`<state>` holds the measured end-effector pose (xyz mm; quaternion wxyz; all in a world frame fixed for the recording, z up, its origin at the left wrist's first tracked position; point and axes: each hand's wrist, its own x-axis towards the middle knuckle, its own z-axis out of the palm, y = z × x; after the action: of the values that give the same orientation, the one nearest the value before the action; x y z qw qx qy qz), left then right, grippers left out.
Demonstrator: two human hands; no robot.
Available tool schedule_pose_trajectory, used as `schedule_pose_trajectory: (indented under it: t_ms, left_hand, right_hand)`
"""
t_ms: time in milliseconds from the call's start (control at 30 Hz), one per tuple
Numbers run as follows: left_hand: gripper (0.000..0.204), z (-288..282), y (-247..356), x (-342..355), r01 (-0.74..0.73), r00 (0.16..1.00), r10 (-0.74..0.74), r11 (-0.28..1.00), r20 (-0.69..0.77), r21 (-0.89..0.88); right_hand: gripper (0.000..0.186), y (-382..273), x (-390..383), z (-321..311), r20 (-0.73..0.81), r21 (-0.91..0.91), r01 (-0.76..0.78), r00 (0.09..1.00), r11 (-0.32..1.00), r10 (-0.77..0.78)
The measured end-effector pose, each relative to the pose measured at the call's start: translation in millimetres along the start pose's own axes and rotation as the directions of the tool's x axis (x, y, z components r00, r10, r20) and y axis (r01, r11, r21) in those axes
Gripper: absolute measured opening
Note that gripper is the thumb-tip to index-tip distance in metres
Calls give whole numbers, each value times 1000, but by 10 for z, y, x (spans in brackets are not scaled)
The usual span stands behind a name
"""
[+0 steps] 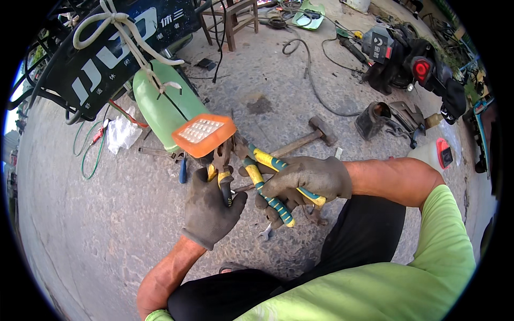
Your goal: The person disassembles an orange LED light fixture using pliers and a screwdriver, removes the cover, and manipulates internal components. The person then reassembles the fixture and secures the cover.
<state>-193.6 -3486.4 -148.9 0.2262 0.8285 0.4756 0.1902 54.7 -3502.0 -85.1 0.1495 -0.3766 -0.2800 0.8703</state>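
Observation:
My gloved left hand [210,214] is closed around a pair of pliers with yellow and black handles [225,184], jaws upward. In my gloved right hand [316,179] is a larger pair with yellow and teal handles [276,205], its handles spread apart. Both tools' jaws come close together just below an orange-framed lamp [202,134] with rows of white lights. What the jaws grip is too hidden to tell. Behind the lamp, a light green fender [160,99] slopes down from a black vehicle panel [115,51] tied with white rope [115,18].
A hammer [300,143] lies ahead of my right hand, and a wrench [265,232] lies nearer me. Left of the pliers is a blue-handled screwdriver [183,170]. Black cable [316,88] crosses the concrete. A vehicle part with a red light [422,69] stands right; a wooden stool [230,24] stands behind.

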Motion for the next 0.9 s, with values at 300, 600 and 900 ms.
schedule_pose_trajectory:
  t_ms: [300,600,900]
  left_hand:
    - [40,-496,-645,278,-325,945,308,867,106,378]
    - [46,-107,84,-112,124,981,-99,981,166,-149]
    - [41,-479,-519,130,-297,953,303,916,19,269]
  right_hand:
    - [28,-27,1,-365,212,191,-133,973,973,91]
    - [40,149,-22,-45,3,63,40,999,997,-40]
    - [50,9,-42,-232,144,203,-91,988,975,62]
